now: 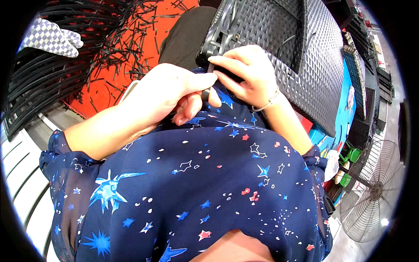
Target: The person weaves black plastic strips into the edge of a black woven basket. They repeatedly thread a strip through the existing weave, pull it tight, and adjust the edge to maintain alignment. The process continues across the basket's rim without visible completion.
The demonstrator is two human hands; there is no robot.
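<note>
The weave (321, 56) looks like glossy plastic, ridged all over; the strip (211, 68) looks like smooth plastic. The blouse (183, 201) is thin cloth, sheer at the sleeves (78, 185). The glove (50, 38) is matt cloth, the bracelet (267, 104) shiny, metal-like, the fan (376, 191) metal wire, the slats (19, 159) smooth.

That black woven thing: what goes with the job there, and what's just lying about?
Seems part of the job:
black woven piece
dark strip, pinched in the left hand
right hand, close to the strip

Seems just lying or standing about:
short black scraps on the red surface
wire fan
</note>
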